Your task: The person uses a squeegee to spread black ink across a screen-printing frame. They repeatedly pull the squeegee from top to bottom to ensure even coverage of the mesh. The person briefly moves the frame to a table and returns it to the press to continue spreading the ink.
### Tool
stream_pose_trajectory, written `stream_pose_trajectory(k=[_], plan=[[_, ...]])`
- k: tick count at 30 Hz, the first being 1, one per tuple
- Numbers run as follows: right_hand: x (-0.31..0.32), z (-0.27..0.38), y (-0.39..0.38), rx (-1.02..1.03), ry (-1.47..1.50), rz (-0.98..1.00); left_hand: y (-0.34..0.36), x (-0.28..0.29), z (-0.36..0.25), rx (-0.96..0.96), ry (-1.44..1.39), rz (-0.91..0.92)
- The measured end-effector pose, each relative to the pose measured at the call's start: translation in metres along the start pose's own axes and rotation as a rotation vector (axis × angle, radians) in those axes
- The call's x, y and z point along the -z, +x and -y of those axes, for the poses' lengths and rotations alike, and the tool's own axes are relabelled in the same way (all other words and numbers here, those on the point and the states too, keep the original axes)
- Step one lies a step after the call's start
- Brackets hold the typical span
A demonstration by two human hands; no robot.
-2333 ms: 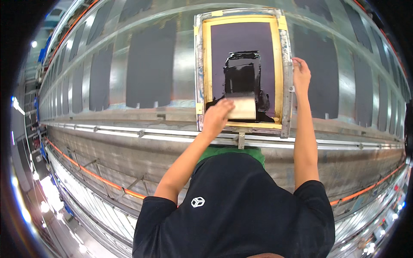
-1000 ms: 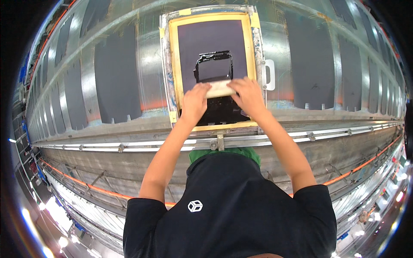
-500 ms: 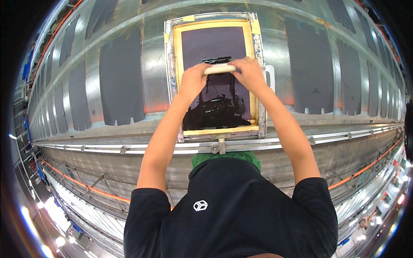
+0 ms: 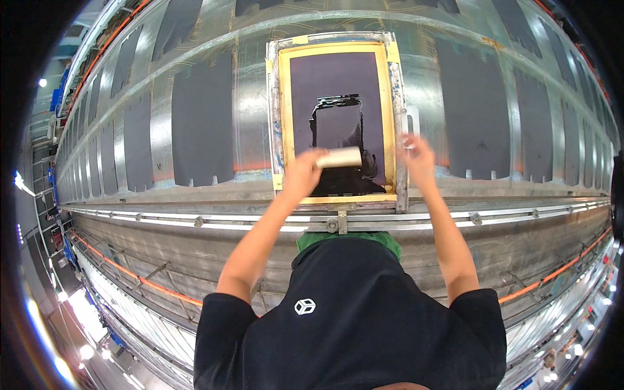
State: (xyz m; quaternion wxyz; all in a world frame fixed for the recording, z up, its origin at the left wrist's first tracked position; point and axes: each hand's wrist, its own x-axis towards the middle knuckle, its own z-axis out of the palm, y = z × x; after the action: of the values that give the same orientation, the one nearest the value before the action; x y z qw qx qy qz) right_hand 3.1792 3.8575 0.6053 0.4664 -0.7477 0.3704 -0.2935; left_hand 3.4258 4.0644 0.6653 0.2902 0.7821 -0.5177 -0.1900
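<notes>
My left hand (image 4: 303, 172) is closed on the left end of a squeegee (image 4: 341, 157) with a pale cream handle, low over the screen. Over the right rail of the screen frame (image 4: 273, 117), my right hand (image 4: 417, 159) is apart from the squeegee, just below a white handle (image 4: 413, 120). Its fingers look parted and hold nothing, though they are slightly blurred. Yellow tape borders the purple-grey mesh (image 4: 331, 73). Glossy black ink (image 4: 348, 188) is pooled at the near end of the screen and outlines a rectangle in the middle.
Dark grey fabric panels (image 4: 203, 120) lie in a row on the long metal table to the left, and more panels (image 4: 473, 117) to the right. A metal rail (image 4: 260, 222) runs along the near edge, with a bracket (image 4: 342, 222) below the screen frame.
The squeegee has come toward me, uncovering the inked rectangle. My right hand has let go of it and moved right, to the frame's side; my left hand keeps hold.
</notes>
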Motion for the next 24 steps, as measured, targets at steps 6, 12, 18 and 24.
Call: stream_pose_trajectory(k=[6, 12, 18, 24], plan=[[-0.003, -0.054, 0.088, -0.296, 0.175, -0.104, 0.096, 0.019, 0.007, 0.085, 0.003, -0.03], [-0.006, -0.018, 0.097, -0.305, 0.183, -0.179, 0.025, -0.012, 0.017, -0.074, 0.029, -0.127], [-0.041, 0.041, 0.098, -0.218, 0.088, -0.263, -0.088, 0.016, 0.028, -0.192, 0.167, -0.1], [-0.214, 0.098, 0.079, -0.136, 0.248, -0.271, -0.143, 0.128, 0.119, -0.094, 0.208, -0.131]])
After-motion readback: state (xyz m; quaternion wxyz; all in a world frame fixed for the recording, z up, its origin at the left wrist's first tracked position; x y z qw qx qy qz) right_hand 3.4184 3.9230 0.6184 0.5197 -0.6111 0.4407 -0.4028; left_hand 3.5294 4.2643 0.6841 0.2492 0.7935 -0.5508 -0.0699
